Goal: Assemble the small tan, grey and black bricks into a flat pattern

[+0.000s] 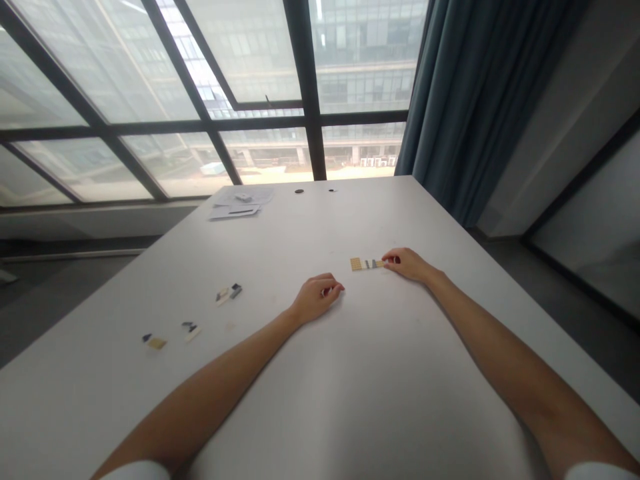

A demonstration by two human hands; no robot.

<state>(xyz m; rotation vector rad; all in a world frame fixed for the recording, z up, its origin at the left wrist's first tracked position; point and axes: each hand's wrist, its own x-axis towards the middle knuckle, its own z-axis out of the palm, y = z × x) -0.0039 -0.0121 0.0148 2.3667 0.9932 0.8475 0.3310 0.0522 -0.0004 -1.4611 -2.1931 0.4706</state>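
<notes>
Toward the right of the table, a short strip of small toy building bricks [369, 264] lies flat. It is tan at both ends, with white and grey bands between. My right hand [404, 263] pinches its right end between thumb and fingers, covering part of it. Left of the strip and nearer to me, my left hand [316, 297] rests on the tabletop with fingers curled and thumb close to the forefinger. Whether anything lies inside that curl is hidden. The left hand is apart from the strip.
Loose small pieces lie at left: a grey piece [236, 291], a white piece [193, 333] and a tan piece [157, 343], with several others. Papers [235, 212] sit at the far left of the white table [300, 227]. A dark round disc [299, 191] is near the window edge.
</notes>
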